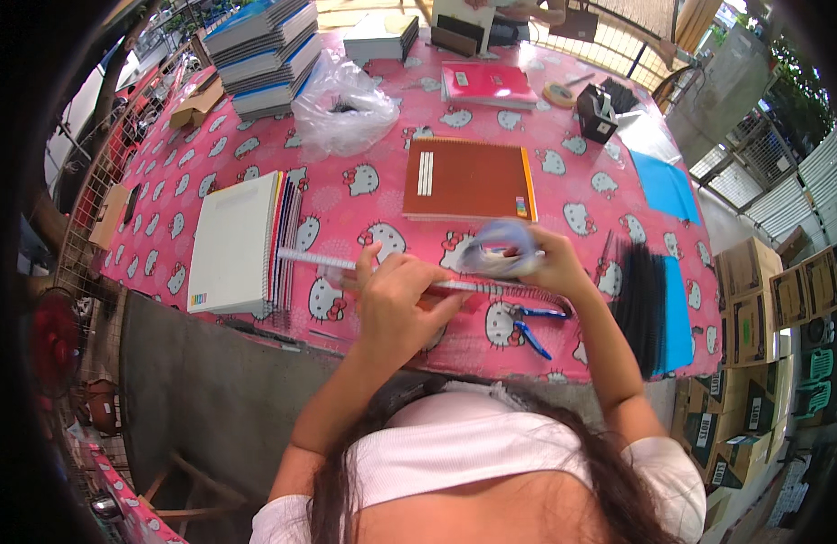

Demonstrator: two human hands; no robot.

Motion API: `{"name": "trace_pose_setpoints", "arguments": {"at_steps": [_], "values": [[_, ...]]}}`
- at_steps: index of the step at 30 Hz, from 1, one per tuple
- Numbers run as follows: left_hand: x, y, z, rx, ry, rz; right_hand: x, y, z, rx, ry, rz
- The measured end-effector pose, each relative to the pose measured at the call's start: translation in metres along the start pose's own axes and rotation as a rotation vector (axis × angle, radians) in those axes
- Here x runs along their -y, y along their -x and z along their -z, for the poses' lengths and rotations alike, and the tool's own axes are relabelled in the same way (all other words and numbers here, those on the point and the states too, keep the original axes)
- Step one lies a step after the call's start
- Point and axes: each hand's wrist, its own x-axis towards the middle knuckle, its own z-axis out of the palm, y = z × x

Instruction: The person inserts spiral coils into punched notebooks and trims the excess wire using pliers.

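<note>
My left hand (396, 295) is closed round a thin spiral notebook (320, 260), which stands nearly edge-on above the near part of the table. Its coil edge runs to the right, below my other hand. Smeared by motion, a roll of clear tape (502, 249) is held in my right hand (547, 254), just above the notebook's right part. Blue-handled pliers (538, 328) lie on the table under the coil's right end. Beyond my hands rests a brown spiral notebook (468, 179). A stack of white-covered notebooks (232, 240) lies to the left.
Black plastic coils (640, 308) lie on blue sheets (677, 317) at the right. Far off stand tall notebook piles (264, 59), a clear plastic bag (346, 104), pink notebooks (486, 83) and a black tape dispenser (598, 115). Another person (522, 14) is at the far edge.
</note>
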Motion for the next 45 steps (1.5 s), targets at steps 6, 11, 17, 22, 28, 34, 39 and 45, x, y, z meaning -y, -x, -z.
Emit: {"name": "trace_pose_setpoints", "arguments": {"at_steps": [6,11,17,22,28,34,39,45], "values": [[0.0,-0.004,0.007,0.058,0.069,0.103,0.0,-0.023,0.009,0.01,0.538,0.101],[0.005,-0.004,0.015,0.045,0.07,0.092,-0.01,-0.031,-0.004,-0.044,0.505,0.314],[0.018,0.005,0.04,-0.01,-0.267,0.12,0.002,-0.034,-0.03,0.123,0.045,-0.119],[0.019,0.011,0.027,0.084,-0.259,0.079,0.0,-0.034,-0.013,0.006,-0.307,-0.001],[0.026,0.002,0.031,0.111,-0.201,0.064,0.027,-0.033,-0.016,-0.028,0.34,0.159],[0.029,-0.002,0.035,0.144,-0.09,0.132,0.017,-0.055,-0.02,0.07,0.519,-0.004],[0.036,-0.003,0.04,0.056,-0.145,0.141,0.041,-0.056,-0.029,0.127,0.221,0.007],[0.056,0.001,0.058,0.012,-0.135,0.156,0.045,-0.061,-0.043,0.144,-0.158,0.091]]}}
